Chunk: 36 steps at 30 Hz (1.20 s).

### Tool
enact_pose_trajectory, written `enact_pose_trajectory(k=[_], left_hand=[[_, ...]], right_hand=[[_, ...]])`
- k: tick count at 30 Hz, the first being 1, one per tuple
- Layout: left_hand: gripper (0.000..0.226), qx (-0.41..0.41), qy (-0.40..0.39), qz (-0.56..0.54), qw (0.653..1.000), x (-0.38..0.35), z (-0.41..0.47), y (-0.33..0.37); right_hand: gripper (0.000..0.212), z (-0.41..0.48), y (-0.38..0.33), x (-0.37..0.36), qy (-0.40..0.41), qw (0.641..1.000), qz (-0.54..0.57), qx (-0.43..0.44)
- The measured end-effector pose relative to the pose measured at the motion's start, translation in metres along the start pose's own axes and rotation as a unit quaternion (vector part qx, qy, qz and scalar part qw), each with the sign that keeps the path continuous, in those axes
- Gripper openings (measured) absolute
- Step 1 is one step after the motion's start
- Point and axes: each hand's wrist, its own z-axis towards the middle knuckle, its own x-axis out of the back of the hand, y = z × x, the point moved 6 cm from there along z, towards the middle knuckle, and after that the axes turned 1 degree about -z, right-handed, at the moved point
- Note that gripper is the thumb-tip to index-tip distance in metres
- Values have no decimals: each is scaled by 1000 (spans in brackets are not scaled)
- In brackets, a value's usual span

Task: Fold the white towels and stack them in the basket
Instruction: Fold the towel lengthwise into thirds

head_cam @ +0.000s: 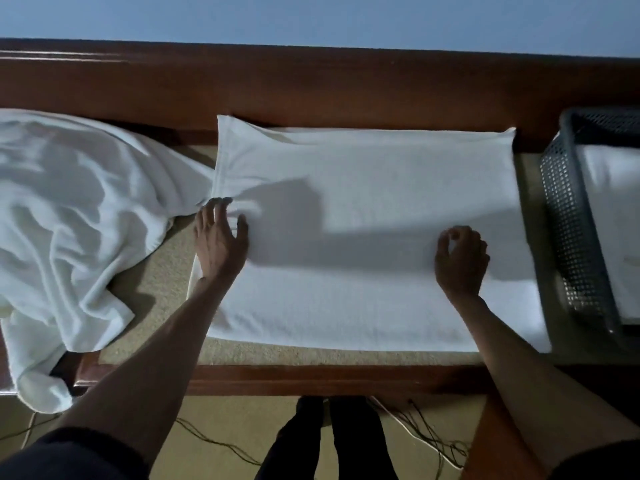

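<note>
The flat rectangular white terry towel [381, 202] lies mid-table, far edge against the wooden rail [311, 95]. The left hand [218, 244] presses its left edge, fingers spread. The right hand [460, 261] rests on it further right, fingers curled; whether it pinches cloth I cannot tell. The grey perforated plastic basket [568, 216] stands just right, and the crumpled white towel heap [69, 209] meets the left edge.

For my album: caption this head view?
Left hand and right hand on a flat towel, between crumpled towel and grey basket.

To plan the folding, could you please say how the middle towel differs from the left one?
The middle towel lies flat; the left towel is crumpled. The left hand and right hand rest on the middle towel; the left towel hangs over the table edge. Both are white.
</note>
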Motion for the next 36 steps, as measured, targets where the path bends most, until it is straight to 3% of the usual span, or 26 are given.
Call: enact_pose_trajectory(k=[2, 5, 7, 10, 12, 14, 16, 17, 20, 23, 26, 30, 36], left_hand=[[25, 119, 8, -119, 986, -8, 29, 11], [21, 331, -15, -335, 882, -37, 72, 28], [21, 403, -38, -415, 815, -59, 99, 40], [35, 462, -18, -446, 766, -81, 128, 53], [42, 489, -12, -429, 759, -91, 142, 56], [47, 505, -8, -425, 751, -97, 156, 56], [47, 523, 11, -421, 741, -99, 165, 55], [44, 532, 14, -422, 734, -99, 168, 55], [31, 541, 18, -423, 727, -100, 168, 52], [15, 518, 35, -444, 731, -99, 162, 49], [34, 507, 35, -442, 739, -96, 159, 43], [10, 530, 24, -456, 715, -94, 156, 40], [40, 519, 32, -497, 695, -70, 133, 48]], right_hand=[[18, 30, 0, -3, -19, 993, 91, -70], [7, 79, 5, -14, -37, 952, 245, -178], [14, 111, 6, -22, -57, 899, 357, -247], [35, 156, 4, -26, -75, 832, 459, -304], [41, 182, 8, -30, -69, 786, 514, -337], [37, 205, 14, -29, -47, 760, 540, -358], [21, 222, 13, -27, -41, 745, 556, -366], [25, 231, 16, -30, -37, 738, 560, -376], [49, 248, 23, -33, -47, 747, 539, -386], [46, 258, 28, -33, -58, 755, 517, -400], [39, 263, 36, -35, -69, 743, 509, -429], [34, 258, 38, -29, -34, 723, 534, -438], [22, 235, 43, 0, 29, 699, 539, -470]])
